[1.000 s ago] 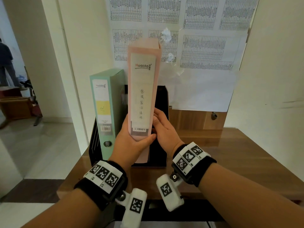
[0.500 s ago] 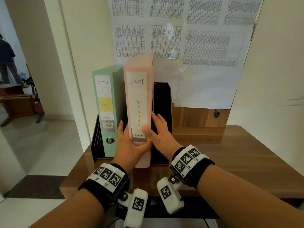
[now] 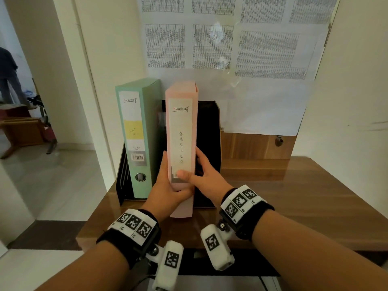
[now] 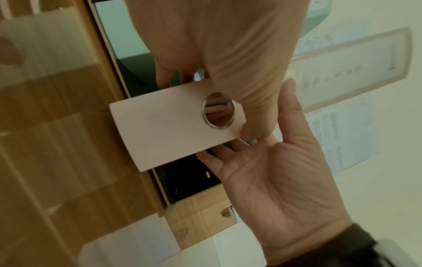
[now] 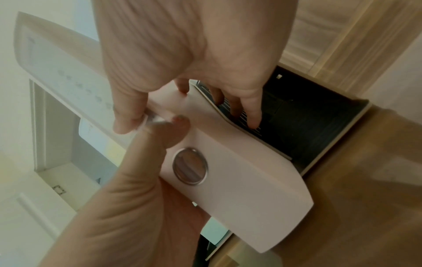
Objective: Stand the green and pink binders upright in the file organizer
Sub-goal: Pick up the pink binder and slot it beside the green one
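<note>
The green binder (image 3: 136, 139) stands upright in the left slot of the black file organizer (image 3: 210, 133). To its right the pink binder (image 3: 181, 127) stands upright, spine toward me, its foot sticking out past the organizer's front. My left hand (image 3: 168, 187) grips its lower left side, thumb under the spine label. My right hand (image 3: 206, 175) holds the right side, thumb across the spine and fingers along the cover. The right wrist view shows the pink binder (image 5: 239, 189) with its ring hole, and my right fingers (image 5: 251, 115) inside the dark organizer (image 5: 319, 126).
The organizer sits at the back left corner of a glossy wooden table (image 3: 294, 196), close to the table's left edge. Printed sheets (image 3: 210, 45) cover the wall behind. A doorway on the left shows a person (image 3: 8, 76) and a wooden bench.
Both hands have brought the pink binder down from a raised position. It now sits low beside the green binder, in the organizer.
</note>
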A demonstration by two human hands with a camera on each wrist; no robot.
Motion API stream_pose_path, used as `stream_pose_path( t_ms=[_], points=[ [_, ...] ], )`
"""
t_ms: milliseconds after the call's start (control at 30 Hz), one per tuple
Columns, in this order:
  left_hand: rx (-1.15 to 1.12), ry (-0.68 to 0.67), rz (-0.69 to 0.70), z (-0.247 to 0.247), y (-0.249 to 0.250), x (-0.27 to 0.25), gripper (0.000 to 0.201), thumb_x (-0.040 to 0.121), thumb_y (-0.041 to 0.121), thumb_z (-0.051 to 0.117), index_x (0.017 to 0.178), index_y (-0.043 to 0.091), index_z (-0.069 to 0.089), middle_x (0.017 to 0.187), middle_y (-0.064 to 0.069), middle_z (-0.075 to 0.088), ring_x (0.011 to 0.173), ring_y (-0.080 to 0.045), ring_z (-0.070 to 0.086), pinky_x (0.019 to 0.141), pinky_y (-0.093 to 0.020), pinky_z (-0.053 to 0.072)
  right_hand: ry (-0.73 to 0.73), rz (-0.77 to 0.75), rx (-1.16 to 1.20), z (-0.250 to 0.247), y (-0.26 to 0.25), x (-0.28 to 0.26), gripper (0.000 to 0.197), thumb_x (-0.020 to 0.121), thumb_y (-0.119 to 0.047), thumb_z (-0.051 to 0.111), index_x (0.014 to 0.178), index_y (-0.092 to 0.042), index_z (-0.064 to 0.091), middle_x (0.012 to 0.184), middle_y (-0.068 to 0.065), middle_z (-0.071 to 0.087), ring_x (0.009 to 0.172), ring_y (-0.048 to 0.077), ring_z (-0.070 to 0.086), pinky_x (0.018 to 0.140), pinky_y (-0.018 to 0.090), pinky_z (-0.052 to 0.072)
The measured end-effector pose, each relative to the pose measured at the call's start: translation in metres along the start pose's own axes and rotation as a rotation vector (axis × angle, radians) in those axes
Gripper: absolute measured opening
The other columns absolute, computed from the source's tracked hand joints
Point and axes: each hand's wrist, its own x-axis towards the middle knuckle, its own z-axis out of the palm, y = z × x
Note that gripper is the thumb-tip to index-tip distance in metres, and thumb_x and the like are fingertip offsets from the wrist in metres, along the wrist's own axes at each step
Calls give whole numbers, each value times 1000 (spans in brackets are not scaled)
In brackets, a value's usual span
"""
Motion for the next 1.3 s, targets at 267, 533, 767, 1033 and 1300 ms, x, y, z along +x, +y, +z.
stream_pose_path(
  t_ms=[267, 533, 767, 1033, 1300],
  points=[
    [59, 64, -20, -1, -9, 5, 85, 75, 31, 64, 151, 34, 26, 141, 1, 51, 125, -17, 56, 101, -41, 52, 73, 6, 99, 1, 4, 7, 96, 75, -32, 81, 152, -38, 24, 147, -3, 46, 133, 17, 46, 107, 46, 45],
    [6, 159, -53, -1, -17, 12, 59, 97, 23, 54, 150, 32, 31, 146, 1, 50, 126, -16, 54, 103, -37, 49, 199, 17, 2, 3, 13, 13, 76, 83, -32, 74, 146, -35, 33, 140, -1, 51, 126, 18, 52, 100, 45, 51],
    [55, 227, -69, -1, -23, 20, 49, 98, 24, 54, 145, 32, 42, 143, -1, 53, 119, -13, 58, 99, -31, 50, 267, 88, -54, 3, 14, 18, 69, 88, -27, 69, 148, -21, 35, 137, 1, 54, 123, 20, 55, 101, 44, 50],
    [32, 267, -103, -1, -28, 28, 47, 97, 20, 55, 144, 23, 47, 135, -4, 61, 113, -15, 63, 86, -22, 52, 305, 77, -115, 4, 12, 24, 58, 88, -29, 69, 140, -17, 47, 131, 6, 60, 119, 21, 59, 99, 43, 51],
    [59, 257, -78, 0, -28, 27, 49, 97, 23, 55, 145, 24, 44, 141, -3, 56, 121, -17, 60, 96, -30, 52, 317, 82, -187, 5, 7, 22, 60, 88, -32, 68, 141, -17, 44, 131, 7, 59, 118, 20, 58, 99, 37, 51]
  ],
)
